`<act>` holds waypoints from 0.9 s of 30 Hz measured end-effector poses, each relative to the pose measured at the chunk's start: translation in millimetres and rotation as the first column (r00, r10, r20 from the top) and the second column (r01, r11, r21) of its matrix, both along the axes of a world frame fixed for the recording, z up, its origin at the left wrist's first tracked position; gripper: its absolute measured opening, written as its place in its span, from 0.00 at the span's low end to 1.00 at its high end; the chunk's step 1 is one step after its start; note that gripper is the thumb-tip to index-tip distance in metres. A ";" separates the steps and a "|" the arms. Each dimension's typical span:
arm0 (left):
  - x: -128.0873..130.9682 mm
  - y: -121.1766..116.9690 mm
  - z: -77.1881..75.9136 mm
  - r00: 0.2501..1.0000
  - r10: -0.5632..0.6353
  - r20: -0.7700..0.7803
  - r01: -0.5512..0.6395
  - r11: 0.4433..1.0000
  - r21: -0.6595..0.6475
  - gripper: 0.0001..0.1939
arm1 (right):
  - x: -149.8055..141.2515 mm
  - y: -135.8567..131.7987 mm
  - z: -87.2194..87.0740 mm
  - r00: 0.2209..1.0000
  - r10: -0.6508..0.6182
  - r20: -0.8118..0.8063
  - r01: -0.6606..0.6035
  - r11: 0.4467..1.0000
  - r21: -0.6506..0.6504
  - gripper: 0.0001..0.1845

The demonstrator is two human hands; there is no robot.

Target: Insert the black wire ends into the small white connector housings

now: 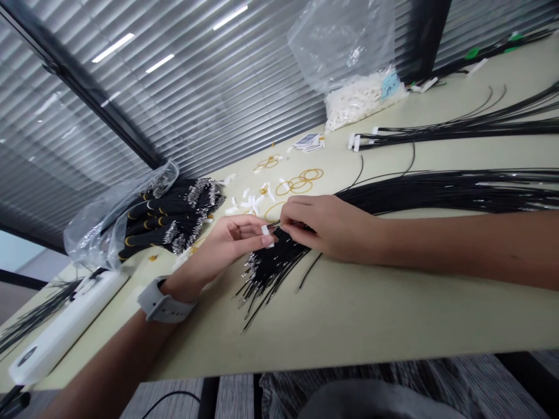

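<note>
Head view, from my console: left hand [231,241] grips a white connector [265,231], right hand [327,227] pinches a black wire [273,224] beside it, loose bundle [271,273] fanned at 6 o'clock on the desk [349,317], apparently for easy picking.

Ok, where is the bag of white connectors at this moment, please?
In the head view, the bag of white connectors lies upper middle, on the far edge of the table, behind the small stack of printed cards.

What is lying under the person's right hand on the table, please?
Black wires with metal-tipped ends fan out from beneath the right hand; the stretch directly under the palm is covered, so it cannot be seen.
</note>
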State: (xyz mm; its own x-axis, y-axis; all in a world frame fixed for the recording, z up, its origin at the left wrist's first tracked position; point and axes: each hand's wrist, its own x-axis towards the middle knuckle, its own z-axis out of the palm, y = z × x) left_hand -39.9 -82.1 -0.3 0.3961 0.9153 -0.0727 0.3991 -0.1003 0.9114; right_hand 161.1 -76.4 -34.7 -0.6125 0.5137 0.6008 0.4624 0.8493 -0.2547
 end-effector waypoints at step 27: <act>-5.8 10.1 0.8 0.989 0.117 0.093 -0.109 0.990 -0.091 0.12 | -13.3 -12.0 -3.0 0.972 0.214 0.097 -0.214 0.977 -0.015 0.08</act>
